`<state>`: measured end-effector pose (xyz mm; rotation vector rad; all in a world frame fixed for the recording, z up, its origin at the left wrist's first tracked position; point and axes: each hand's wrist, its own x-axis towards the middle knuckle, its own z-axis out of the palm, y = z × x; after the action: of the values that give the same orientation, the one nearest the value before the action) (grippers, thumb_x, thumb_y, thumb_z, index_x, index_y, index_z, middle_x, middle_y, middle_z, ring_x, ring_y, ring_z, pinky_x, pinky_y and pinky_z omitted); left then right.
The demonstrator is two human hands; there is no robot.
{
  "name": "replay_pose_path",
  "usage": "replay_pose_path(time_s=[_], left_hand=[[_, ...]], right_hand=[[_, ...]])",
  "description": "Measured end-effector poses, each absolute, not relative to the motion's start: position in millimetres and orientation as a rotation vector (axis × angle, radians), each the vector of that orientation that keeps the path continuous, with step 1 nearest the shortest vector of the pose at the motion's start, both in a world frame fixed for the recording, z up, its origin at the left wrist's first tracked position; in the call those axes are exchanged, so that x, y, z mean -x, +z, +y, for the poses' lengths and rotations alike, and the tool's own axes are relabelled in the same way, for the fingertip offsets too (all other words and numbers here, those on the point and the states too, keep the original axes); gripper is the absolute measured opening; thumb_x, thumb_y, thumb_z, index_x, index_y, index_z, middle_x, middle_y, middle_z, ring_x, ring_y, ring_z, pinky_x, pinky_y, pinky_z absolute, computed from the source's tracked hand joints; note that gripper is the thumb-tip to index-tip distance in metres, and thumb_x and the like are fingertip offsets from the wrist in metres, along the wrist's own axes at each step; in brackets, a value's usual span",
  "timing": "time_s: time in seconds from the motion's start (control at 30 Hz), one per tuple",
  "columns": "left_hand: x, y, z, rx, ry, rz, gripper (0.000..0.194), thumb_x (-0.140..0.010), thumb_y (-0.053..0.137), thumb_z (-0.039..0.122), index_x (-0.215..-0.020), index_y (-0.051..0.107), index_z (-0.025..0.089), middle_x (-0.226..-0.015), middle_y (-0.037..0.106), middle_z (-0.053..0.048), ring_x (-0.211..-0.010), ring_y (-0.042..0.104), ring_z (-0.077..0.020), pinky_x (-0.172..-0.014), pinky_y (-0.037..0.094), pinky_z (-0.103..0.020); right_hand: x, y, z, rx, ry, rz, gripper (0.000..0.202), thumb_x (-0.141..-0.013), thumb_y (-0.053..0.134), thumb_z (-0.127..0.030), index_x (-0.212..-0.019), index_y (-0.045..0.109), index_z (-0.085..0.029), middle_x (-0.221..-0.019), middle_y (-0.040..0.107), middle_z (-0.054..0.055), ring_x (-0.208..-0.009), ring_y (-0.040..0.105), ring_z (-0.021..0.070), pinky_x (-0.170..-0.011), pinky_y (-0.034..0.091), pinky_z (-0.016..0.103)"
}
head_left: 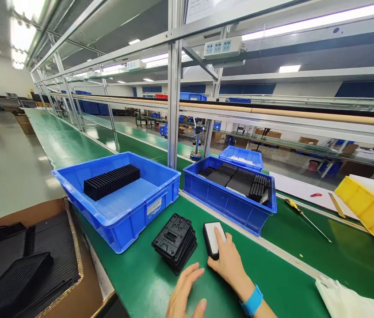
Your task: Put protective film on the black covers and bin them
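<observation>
My right hand, with a blue band at the wrist, grips a black case with a white top on the green bench. The index finger lies on the white face and the thumb presses the near end. My left hand is open and holds nothing, its fingers apart, just in front of a slightly fanned stack of black plastic panels. The top panel shows moulded ribs and slots. Behind the stack, a blue bin holds a row of upright black pieces.
A second blue bin holds packed black parts. Farther right lie a yellow-handled screwdriver, a yellow bin and a white cloth. A cardboard box of black parts stands left. A metal post rises behind the bins.
</observation>
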<state>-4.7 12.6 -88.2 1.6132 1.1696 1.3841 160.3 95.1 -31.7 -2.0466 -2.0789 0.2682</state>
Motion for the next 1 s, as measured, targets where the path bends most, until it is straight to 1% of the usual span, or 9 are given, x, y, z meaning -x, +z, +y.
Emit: replay_pose_path(time_s=[0.13,0.23,0.3,0.4,0.47,0.53,0.67,0.8,1.0], left_hand=[[-8.5,-104.7,24.7,-1.689,1.148,1.113,0.058,-0.092,0.039,0.050,-0.142,0.041,0.021,-0.143,0.046,-0.015,-0.124,0.052,-0.0255,-0.101,0.047,-0.039],[-8.5,-111.4,27.4,-1.818,0.997,1.197,0.058,-0.093,0.036,0.049,-0.140,0.044,0.017,-0.137,0.052,-0.016,-0.120,0.054,-0.0273,-0.103,0.045,-0.043],[-7.6,-107.8,25.2,-1.880,1.015,1.283,0.057,-0.092,0.037,0.049,-0.136,0.050,0.015,-0.127,0.058,-0.016,-0.114,0.055,-0.0284,-0.101,0.045,-0.046],[-9.6,-92.3,20.1,-1.886,1.051,1.350,0.049,-0.091,0.041,0.043,-0.129,0.056,0.017,-0.114,0.059,-0.014,-0.102,0.055,-0.0268,-0.093,0.048,-0.045],[-13.7,-81.5,17.6,-1.875,1.063,1.355,0.042,-0.089,0.044,0.037,-0.125,0.059,0.019,-0.108,0.057,-0.012,-0.099,0.054,-0.0257,-0.090,0.048,-0.044],[-18.8,-74.2,16.4,-1.871,1.076,1.345,0.038,-0.088,0.046,0.031,-0.120,0.060,0.019,-0.106,0.055,-0.011,-0.098,0.052,-0.0248,-0.089,0.047,-0.042],[-25.0,-68.1,15.8,-1.892,1.121,1.332,0.036,-0.086,0.047,0.028,-0.119,0.061,0.022,-0.105,0.054,-0.009,-0.095,0.051,-0.0237,-0.088,0.047,-0.041],[-22.9,-56.0,17.2,-1.848,1.155,1.327,0.038,-0.086,0.052,0.032,-0.122,0.061,0.022,-0.108,0.055,-0.010,-0.094,0.050,-0.0245,-0.090,0.045,-0.044],[-19.5,-23.5,18.9,-1.238,1.033,0.825,0.049,-0.083,0.059,0.050,-0.124,0.061,0.024,-0.120,0.061,-0.012,-0.114,0.053,-0.0286,-0.102,0.040,-0.047]], right_hand=[[-162.9,-51.4,44.7,2.056,0.391,-2.094,0.090,-0.072,0.063,-0.021,-0.151,0.020,-0.016,-0.139,0.036,0.023,-0.108,0.060,0.0343,-0.087,0.052,0.039],[-166.9,-73.9,7.3,2.147,0.485,-2.078,0.075,-0.081,0.051,-0.014,-0.150,0.025,-0.027,-0.141,0.040,0.019,-0.088,0.069,0.0289,-0.072,0.057,0.037],[-174.5,-82.3,-6.8,2.147,0.462,-2.052,0.067,-0.084,0.045,-0.012,-0.147,0.032,-0.030,-0.139,0.046,0.015,-0.089,0.069,0.0287,-0.068,0.058,0.035],[-190.4,-79.6,-8.0,1.926,0.508,-1.977,0.069,-0.086,0.051,-0.031,-0.149,0.028,-0.015,-0.138,0.046,0.016,-0.119,0.056,0.0294,-0.085,0.055,0.032],[-198.3,-73.0,0.2,1.806,0.593,-1.857,0.069,-0.092,0.039,-0.044,-0.147,0.029,-0.003,-0.133,0.048,0.020,-0.119,0.054,0.0254,-0.094,0.051,0.030],[-201.4,-67.5,9.2,1.726,0.663,-1.774,0.066,-0.094,0.026,-0.046,-0.140,0.040,0.000,-0.121,0.055,0.020,-0.110,0.059,0.0230,-0.096,0.049,0.032],[-201.2,-60.5,17.5,1.614,0.623,-1.707,0.056,-0.093,0.030,-0.048,-0.127,0.055,-0.011,-0.112,0.058,0.016,-0.105,0.061,0.0227,-0.094,0.050,0.037],[-207.4,-44.8,18.3,1.506,0.568,-1.648,0.045,-0.093,0.036,-0.048,-0.112,0.063,-0.019,-0.110,0.060,0.012,-0.103,0.062,0.0210,-0.090,0.052,0.034],[-208.1,-12.3,13.4,1.342,0.688,-1.549,0.034,-0.095,0.041,-0.045,-0.108,0.062,-0.021,-0.104,0.066,0.007,-0.088,0.067,0.0165,-0.074,0.057,0.024]])
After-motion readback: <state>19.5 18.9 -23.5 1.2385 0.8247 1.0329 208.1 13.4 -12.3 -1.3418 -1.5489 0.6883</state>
